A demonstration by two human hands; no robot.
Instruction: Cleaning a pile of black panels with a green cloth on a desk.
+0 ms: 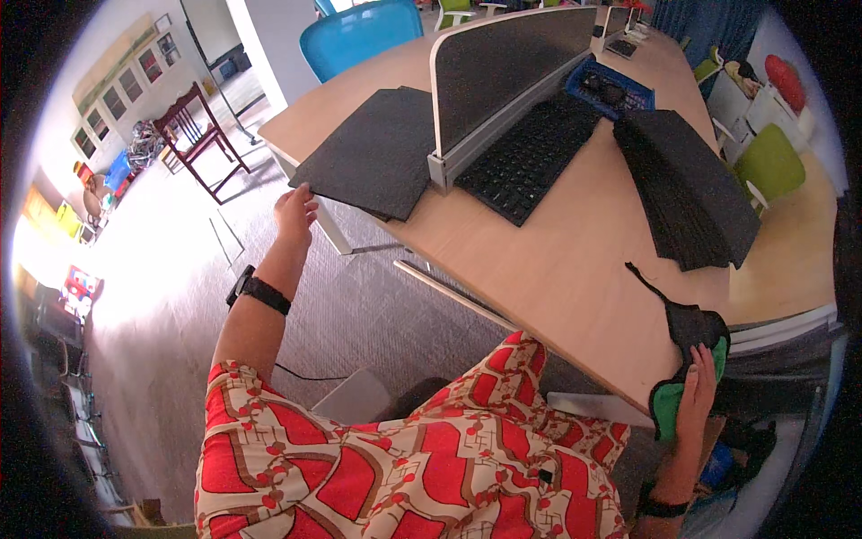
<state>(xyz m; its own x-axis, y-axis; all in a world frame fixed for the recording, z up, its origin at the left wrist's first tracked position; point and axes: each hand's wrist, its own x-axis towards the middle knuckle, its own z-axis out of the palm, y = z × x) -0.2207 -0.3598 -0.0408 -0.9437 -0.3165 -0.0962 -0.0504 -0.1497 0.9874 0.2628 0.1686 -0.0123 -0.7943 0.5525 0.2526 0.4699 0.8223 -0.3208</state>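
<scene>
At the left, my left hand (294, 214) pinches the near corner of a dark sheet (377, 145). This sheet lies on top of a small stack that overhangs the table edge. My right hand (699, 387) lies over a black and green cloth piece (667, 404) with a thin strap, at the table's near right corner. Its fingers are extended on the cloth, and part of the cloth hangs past the edge. Beyond it, a fanned stack of black sheets (687, 188) rests on the table. A black panel with rows of small raised or cut shapes (525, 162) lies beside the divider.
A low dark divider (512, 74) runs along the wooden table (512, 249). Behind the panel stands a blue basket (640, 101) of small dark items. A blue chair (360, 37) is at the far side, a green chair (771, 165) at the right. A wooden chair (202, 145) stands on the floor.
</scene>
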